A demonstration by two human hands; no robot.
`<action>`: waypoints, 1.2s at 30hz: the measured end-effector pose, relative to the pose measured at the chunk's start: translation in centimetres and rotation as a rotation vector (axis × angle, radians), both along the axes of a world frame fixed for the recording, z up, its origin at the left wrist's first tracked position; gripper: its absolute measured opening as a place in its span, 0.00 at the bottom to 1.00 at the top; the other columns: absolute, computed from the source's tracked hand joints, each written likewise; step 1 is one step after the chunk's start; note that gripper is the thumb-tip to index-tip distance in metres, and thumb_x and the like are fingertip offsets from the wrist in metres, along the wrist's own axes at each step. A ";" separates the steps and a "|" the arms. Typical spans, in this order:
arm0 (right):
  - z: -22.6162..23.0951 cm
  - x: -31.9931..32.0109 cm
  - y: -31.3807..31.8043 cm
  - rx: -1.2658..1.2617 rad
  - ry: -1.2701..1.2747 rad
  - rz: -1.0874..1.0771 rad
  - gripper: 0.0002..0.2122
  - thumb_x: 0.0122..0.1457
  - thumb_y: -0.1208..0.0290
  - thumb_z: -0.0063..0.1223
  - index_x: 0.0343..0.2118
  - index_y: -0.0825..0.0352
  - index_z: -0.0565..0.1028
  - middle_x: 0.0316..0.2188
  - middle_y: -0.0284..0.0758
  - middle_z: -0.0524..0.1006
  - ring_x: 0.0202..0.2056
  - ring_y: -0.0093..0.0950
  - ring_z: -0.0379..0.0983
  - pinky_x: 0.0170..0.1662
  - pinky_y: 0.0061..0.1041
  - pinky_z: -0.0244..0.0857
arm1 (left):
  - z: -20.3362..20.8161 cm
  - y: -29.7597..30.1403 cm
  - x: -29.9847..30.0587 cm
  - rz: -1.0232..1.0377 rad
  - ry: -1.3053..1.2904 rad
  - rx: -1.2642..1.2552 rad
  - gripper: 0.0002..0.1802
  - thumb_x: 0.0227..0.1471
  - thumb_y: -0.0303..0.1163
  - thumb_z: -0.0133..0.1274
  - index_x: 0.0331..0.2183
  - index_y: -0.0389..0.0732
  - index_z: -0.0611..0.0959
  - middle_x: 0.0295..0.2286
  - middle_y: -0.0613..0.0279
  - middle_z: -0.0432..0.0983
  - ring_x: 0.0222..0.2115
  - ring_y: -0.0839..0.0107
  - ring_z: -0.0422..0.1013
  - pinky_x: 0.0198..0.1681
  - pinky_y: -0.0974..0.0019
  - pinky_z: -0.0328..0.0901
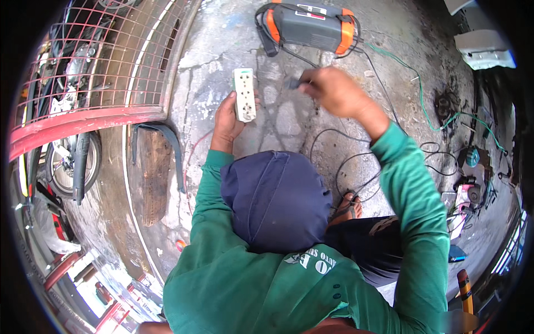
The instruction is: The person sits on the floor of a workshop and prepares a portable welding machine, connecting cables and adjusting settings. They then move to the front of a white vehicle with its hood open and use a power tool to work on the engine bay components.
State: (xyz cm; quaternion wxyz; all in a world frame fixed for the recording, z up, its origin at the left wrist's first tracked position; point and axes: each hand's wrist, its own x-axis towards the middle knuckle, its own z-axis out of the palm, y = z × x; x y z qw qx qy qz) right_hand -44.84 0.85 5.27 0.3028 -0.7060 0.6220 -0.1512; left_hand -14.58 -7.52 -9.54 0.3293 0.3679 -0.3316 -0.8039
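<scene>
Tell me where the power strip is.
In the head view, the white power strip is in the upper half, left of centre, in the left hand, below and left of the grey-and-orange machine.

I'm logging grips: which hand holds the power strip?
The left hand, gripping the white power strip; the right hand holds a small, dark, blurred object instead.

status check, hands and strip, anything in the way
Left hand gripping white power strip. Right hand pinching small dark object, blurred, apart from strip. Black cable looped on floor near foot.
</scene>
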 end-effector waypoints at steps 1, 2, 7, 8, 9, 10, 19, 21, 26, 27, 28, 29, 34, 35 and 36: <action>-1.3 1.9 -0.2 -0.043 0.026 -0.034 0.14 0.63 0.59 0.56 0.37 0.67 0.80 0.34 0.48 0.81 0.40 0.49 0.78 0.46 0.47 0.71 | 0.8 0.0 -0.4 -0.011 0.056 0.011 0.29 0.69 0.43 0.36 0.58 0.31 0.71 0.48 0.45 0.78 0.43 0.56 0.78 0.48 0.56 0.74; -1.6 3.1 -0.4 -0.042 -0.009 -0.073 0.14 0.63 0.59 0.56 0.36 0.67 0.80 0.33 0.48 0.81 0.40 0.49 0.78 0.45 0.47 0.71 | 1.7 0.4 -0.8 -0.022 0.110 0.027 0.28 0.68 0.43 0.36 0.59 0.31 0.71 0.48 0.45 0.78 0.42 0.56 0.78 0.47 0.56 0.74; -2.2 5.9 -1.6 -0.118 -0.123 -0.199 0.15 0.63 0.60 0.57 0.35 0.71 0.80 0.28 0.52 0.79 0.35 0.52 0.77 0.39 0.47 0.69 | 4.1 1.2 -2.2 -0.011 0.014 -0.026 0.29 0.69 0.43 0.35 0.59 0.31 0.69 0.46 0.45 0.78 0.40 0.59 0.79 0.44 0.57 0.76; -2.3 6.1 -1.6 -0.115 -0.125 -0.209 0.15 0.63 0.60 0.57 0.35 0.71 0.80 0.27 0.52 0.79 0.35 0.52 0.77 0.39 0.47 0.69 | 4.3 1.4 -2.5 -0.010 -0.011 -0.038 0.29 0.69 0.43 0.35 0.59 0.31 0.69 0.45 0.45 0.78 0.40 0.59 0.79 0.43 0.57 0.76; -2.3 6.1 -1.6 -0.081 -0.111 -0.182 0.16 0.63 0.58 0.56 0.33 0.70 0.81 0.28 0.52 0.79 0.35 0.52 0.77 0.40 0.48 0.69 | 4.2 1.6 -2.6 0.015 -0.026 -0.004 0.28 0.70 0.45 0.34 0.58 0.31 0.69 0.45 0.46 0.78 0.39 0.60 0.79 0.42 0.59 0.76; -2.4 5.9 -1.5 -0.047 -0.097 -0.156 0.17 0.63 0.57 0.55 0.32 0.69 0.81 0.28 0.51 0.80 0.36 0.52 0.78 0.41 0.49 0.69 | 4.3 1.7 -2.7 0.013 -0.038 -0.001 0.28 0.71 0.45 0.34 0.58 0.31 0.69 0.44 0.46 0.78 0.38 0.60 0.79 0.41 0.59 0.76; -3.6 5.3 -1.7 0.120 -0.263 -0.122 0.20 0.65 0.55 0.52 0.30 0.71 0.82 0.29 0.53 0.80 0.38 0.53 0.77 0.43 0.49 0.69 | 5.1 1.8 -4.5 0.029 -0.161 -0.247 0.29 0.72 0.47 0.36 0.58 0.32 0.71 0.44 0.54 0.77 0.40 0.68 0.76 0.43 0.64 0.74; -3.7 5.2 -1.8 0.151 -0.301 -0.135 0.21 0.65 0.55 0.52 0.31 0.72 0.82 0.29 0.54 0.79 0.38 0.54 0.77 0.44 0.48 0.69 | 5.5 1.9 -4.8 0.018 -0.260 -0.392 0.29 0.72 0.45 0.37 0.60 0.32 0.70 0.46 0.55 0.77 0.43 0.69 0.75 0.45 0.65 0.72; -3.7 5.3 -1.9 0.184 -0.233 -0.143 0.22 0.66 0.55 0.51 0.31 0.74 0.81 0.30 0.55 0.79 0.39 0.54 0.77 0.46 0.48 0.69 | 5.9 2.3 -5.2 0.023 -0.285 -0.452 0.27 0.73 0.41 0.37 0.62 0.31 0.69 0.50 0.54 0.76 0.49 0.70 0.72 0.52 0.66 0.68; -3.5 5.3 -1.9 0.176 -0.200 -0.131 0.22 0.66 0.54 0.51 0.31 0.74 0.81 0.30 0.55 0.80 0.39 0.54 0.77 0.46 0.48 0.69 | 5.8 2.4 -5.1 0.014 -0.296 -0.449 0.27 0.73 0.40 0.37 0.62 0.31 0.70 0.51 0.54 0.75 0.50 0.70 0.71 0.53 0.66 0.67; -3.3 5.3 -1.9 0.167 -0.168 -0.119 0.22 0.66 0.54 0.50 0.31 0.74 0.81 0.30 0.54 0.80 0.38 0.54 0.78 0.46 0.49 0.69 | 5.7 2.4 -5.1 0.023 -0.316 -0.468 0.27 0.73 0.41 0.37 0.61 0.30 0.70 0.51 0.53 0.75 0.50 0.69 0.71 0.54 0.66 0.66; -3.1 5.3 -1.9 0.160 -0.134 -0.109 0.22 0.66 0.54 0.50 0.31 0.74 0.81 0.30 0.54 0.80 0.38 0.54 0.78 0.46 0.49 0.70 | 5.5 2.4 -5.1 0.030 -0.334 -0.485 0.27 0.73 0.41 0.37 0.61 0.30 0.71 0.51 0.53 0.76 0.51 0.68 0.71 0.55 0.66 0.65; -2.9 5.8 -1.3 0.101 -0.013 -0.034 0.23 0.67 0.53 0.49 0.30 0.73 0.81 0.30 0.53 0.80 0.39 0.53 0.78 0.46 0.49 0.70 | 6.0 2.5 -4.9 0.013 -0.442 -0.554 0.27 0.72 0.40 0.37 0.60 0.29 0.72 0.52 0.50 0.76 0.51 0.65 0.72 0.57 0.64 0.63; -2.7 5.9 -1.2 0.095 -0.005 -0.033 0.23 0.67 0.53 0.48 0.31 0.72 0.81 0.30 0.53 0.80 0.39 0.53 0.78 0.46 0.49 0.70 | 6.4 2.3 -4.8 -0.004 -0.454 -0.560 0.27 0.72 0.40 0.37 0.60 0.29 0.72 0.52 0.50 0.76 0.52 0.64 0.72 0.57 0.64 0.63; -2.8 5.9 -1.2 0.096 -0.028 -0.051 0.23 0.67 0.52 0.48 0.31 0.72 0.81 0.30 0.52 0.80 0.38 0.53 0.78 0.45 0.49 0.70 | 6.7 2.2 -4.8 -0.020 -0.466 -0.566 0.27 0.72 0.40 0.37 0.60 0.29 0.72 0.51 0.49 0.76 0.52 0.64 0.72 0.57 0.64 0.63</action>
